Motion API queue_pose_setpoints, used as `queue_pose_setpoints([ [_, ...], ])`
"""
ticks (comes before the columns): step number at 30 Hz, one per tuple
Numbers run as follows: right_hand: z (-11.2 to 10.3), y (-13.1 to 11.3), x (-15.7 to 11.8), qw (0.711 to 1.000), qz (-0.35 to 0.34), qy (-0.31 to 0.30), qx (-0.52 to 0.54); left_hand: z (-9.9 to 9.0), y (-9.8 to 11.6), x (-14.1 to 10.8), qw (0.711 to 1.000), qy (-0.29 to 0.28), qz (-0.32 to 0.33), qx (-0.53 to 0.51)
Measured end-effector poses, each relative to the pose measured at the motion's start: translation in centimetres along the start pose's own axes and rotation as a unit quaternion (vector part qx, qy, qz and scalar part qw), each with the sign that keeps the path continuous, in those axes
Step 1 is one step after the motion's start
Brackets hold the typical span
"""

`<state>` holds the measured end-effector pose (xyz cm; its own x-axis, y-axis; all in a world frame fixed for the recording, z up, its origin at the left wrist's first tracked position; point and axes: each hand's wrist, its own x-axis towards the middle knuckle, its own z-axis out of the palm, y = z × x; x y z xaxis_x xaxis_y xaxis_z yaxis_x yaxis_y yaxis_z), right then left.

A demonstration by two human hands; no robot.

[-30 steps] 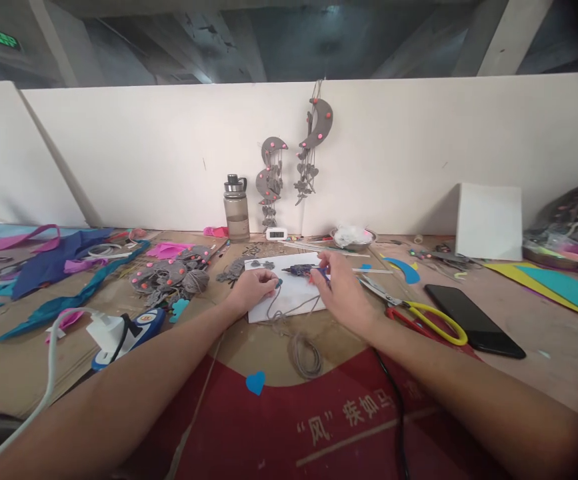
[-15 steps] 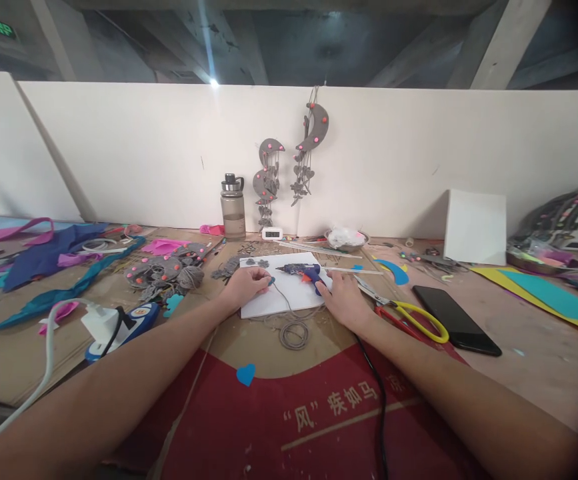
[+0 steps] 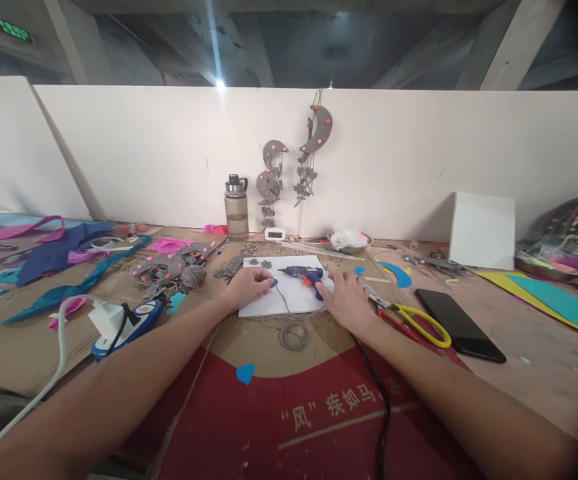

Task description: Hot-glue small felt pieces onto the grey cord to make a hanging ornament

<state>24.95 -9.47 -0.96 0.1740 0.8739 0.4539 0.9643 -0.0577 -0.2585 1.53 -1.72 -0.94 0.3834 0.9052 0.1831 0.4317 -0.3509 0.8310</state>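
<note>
My left hand is closed in a pinch at the left part of a white board. Between its fingertips is a small blue piece, joined to a grey cord. That cord runs down to a loose coil at the board's front edge. On the board lies a blue hot glue gun with an orange trigger, its nozzle facing left. My right hand rests beside the gun's rear, fingers apart, the thumb by the handle. Small grey cut-out pieces lie at the board's back edge.
Yellow-and-red-handled scissors and a black phone lie right of my right hand. A blue paper heart is in front. At left are a power strip and grey felt pieces with yarn. A bottle stands behind.
The view has shifted slightly, so the background sits a little further right. My left hand keeps its pinch on the blue piece; my right hand stays beside the glue gun, barely changed.
</note>
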Motion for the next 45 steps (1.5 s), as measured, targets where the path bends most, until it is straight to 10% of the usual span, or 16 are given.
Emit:
queue_pose_setpoints([
  [4,-1.3,-0.9,-0.6,0.977,-0.125,0.091,0.144,0.1,-0.6,0.3,1.0,0.001,-0.007,-0.009],
  [10,-2.7,-3.3,-3.4,0.906,-0.334,0.023,0.26,0.2,-1.4,0.7,1.0,0.001,0.015,-0.017],
  [22,-4.7,-3.2,-1.7,0.93,-0.207,0.117,0.281,0.0,-1.6,0.8,1.0,-0.013,0.01,-0.016],
  [28,-4.6,-1.6,0.1,0.937,-0.187,-0.007,0.294,-0.2,-1.1,0.4,1.0,-0.011,0.015,-0.006],
  [35,-5.4,-2.2,-0.1,0.801,-0.041,-0.124,0.584,-0.1,-0.5,0.3,1.0,-0.007,-0.002,-0.01],
  [45,-4.7,-2.2,-0.2,0.838,-0.142,-0.153,0.504,-0.1,-0.7,0.3,1.0,-0.008,0.007,-0.011],
])
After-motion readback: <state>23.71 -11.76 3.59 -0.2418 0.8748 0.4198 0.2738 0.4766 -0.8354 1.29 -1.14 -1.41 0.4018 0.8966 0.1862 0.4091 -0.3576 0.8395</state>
